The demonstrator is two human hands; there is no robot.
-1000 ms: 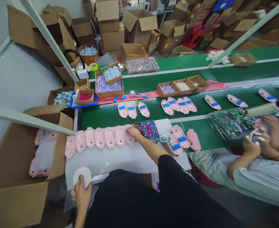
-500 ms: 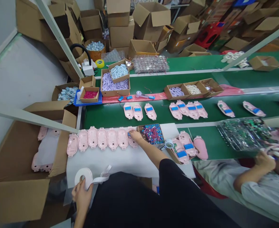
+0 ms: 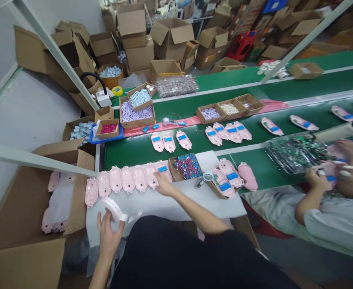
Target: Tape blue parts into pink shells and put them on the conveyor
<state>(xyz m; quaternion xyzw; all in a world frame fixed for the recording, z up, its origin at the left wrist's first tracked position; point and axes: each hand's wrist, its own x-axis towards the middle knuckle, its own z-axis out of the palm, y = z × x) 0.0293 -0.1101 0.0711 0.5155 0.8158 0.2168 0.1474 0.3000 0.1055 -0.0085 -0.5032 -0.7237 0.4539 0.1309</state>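
My left hand [image 3: 108,235] grips a white roll of tape [image 3: 114,208], lifted above the white sheet [image 3: 152,202], with a loose strip trailing to the right. My right hand [image 3: 163,185] hovers over the sheet just below a row of several pink plastic shells [image 3: 128,179]; it is blurred by motion. The rightmost shell carries a blue battery [image 3: 162,169]. A small cardboard tray of blue batteries with red wires [image 3: 186,166] sits just right of the row.
An open carton holding more pink shells [image 3: 51,192] stands at my left. The green conveyor belt [image 3: 134,148] carries pink shells with batteries [image 3: 169,141] and trays of rings [image 3: 137,112]. A co-worker's hands [image 3: 329,172] work at the right beside circuit boards [image 3: 293,151].
My right hand pulled back from the rightmost shell toward me. My left hand raised the tape roll up and to the right over the sheet.
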